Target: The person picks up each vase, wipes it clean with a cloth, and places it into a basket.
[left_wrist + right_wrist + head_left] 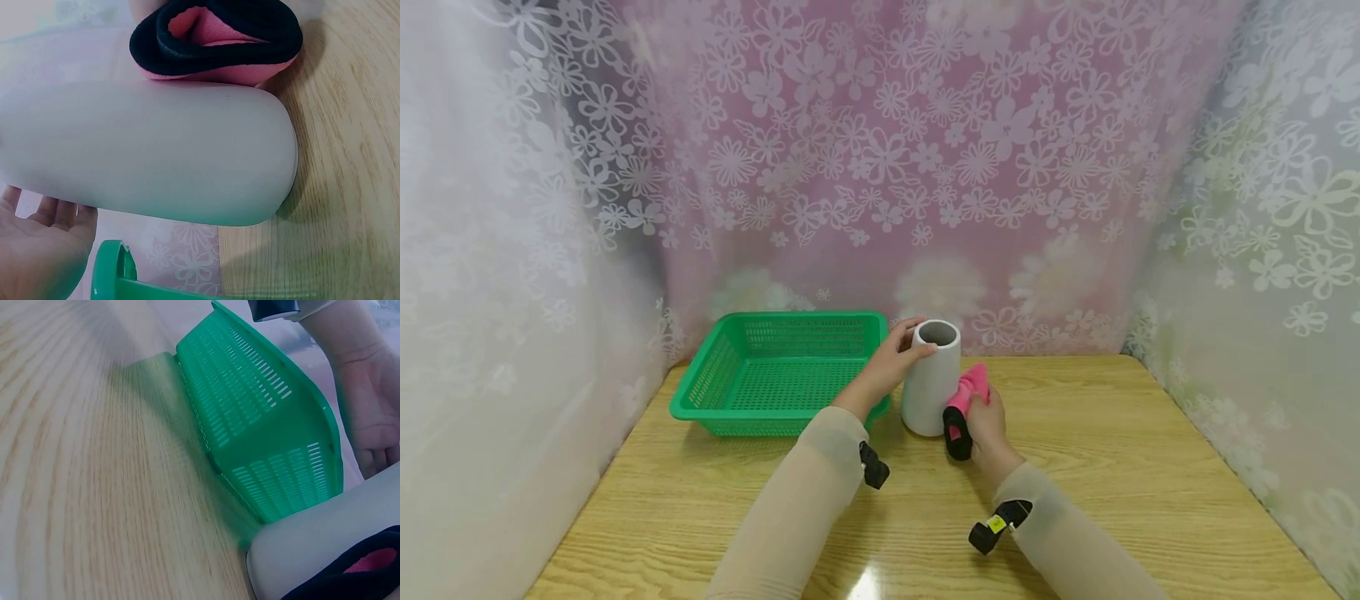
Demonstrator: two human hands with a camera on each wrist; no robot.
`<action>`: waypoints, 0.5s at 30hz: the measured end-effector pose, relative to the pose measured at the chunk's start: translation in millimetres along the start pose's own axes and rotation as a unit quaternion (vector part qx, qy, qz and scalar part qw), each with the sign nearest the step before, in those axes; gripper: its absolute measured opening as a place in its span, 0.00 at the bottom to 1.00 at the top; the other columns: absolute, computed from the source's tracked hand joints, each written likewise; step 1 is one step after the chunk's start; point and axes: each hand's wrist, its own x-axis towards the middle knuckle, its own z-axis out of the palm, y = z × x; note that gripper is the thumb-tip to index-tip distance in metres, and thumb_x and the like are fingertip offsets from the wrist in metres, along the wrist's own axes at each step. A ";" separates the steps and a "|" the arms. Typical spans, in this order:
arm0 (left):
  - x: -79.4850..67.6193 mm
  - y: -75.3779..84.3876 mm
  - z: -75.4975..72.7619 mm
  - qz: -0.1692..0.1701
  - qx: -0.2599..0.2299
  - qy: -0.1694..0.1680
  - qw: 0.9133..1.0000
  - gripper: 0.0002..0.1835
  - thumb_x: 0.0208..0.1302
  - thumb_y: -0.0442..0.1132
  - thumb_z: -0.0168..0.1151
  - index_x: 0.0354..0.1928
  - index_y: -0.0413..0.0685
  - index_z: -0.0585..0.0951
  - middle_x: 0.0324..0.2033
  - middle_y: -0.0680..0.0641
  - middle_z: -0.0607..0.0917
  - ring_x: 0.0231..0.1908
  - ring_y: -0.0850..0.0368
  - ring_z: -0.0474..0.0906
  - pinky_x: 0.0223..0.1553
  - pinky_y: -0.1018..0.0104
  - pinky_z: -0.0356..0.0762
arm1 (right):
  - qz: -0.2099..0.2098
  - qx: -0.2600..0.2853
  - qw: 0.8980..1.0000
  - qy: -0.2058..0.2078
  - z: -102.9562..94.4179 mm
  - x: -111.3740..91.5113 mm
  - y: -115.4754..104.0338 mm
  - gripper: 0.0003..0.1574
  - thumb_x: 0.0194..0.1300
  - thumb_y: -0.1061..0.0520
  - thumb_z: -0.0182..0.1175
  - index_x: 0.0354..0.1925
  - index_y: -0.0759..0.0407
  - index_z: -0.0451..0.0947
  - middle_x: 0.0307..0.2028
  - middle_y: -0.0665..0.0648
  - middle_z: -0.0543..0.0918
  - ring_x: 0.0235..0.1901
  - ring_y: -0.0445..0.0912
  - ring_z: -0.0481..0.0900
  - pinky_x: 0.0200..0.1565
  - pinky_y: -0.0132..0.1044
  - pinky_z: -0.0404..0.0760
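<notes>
A white vase, tall and open at the top, stands upright on the table beside the basket. My left hand grips it near the top, thumb at the rim and fingers round the far left side. In my right hand is a folded pink-and-black cloth, held against the vase's right side. The left wrist view shows the thick black edge of this cloth and its pink inside along the vase wall. Most of the right hand's fingers are hidden there.
A green plastic basket with slotted walls sits left of the vase, close to the left forearm. The wooden table extends to the right and front. Floral curtains hang behind and at both sides.
</notes>
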 end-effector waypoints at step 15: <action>8.2 -1.2 -2.4 -0.006 -0.041 -0.009 0.999 0.30 0.73 0.45 0.59 0.74 0.61 0.65 0.69 0.47 0.70 0.69 0.49 0.64 0.70 0.45 0.58 | -0.026 -0.001 1.000 -0.001 -5.6 -6.2 -17.6 0.35 0.82 0.58 0.34 0.79 0.64 0.40 0.76 0.67 0.52 0.74 0.56 0.52 0.73 0.47 0.53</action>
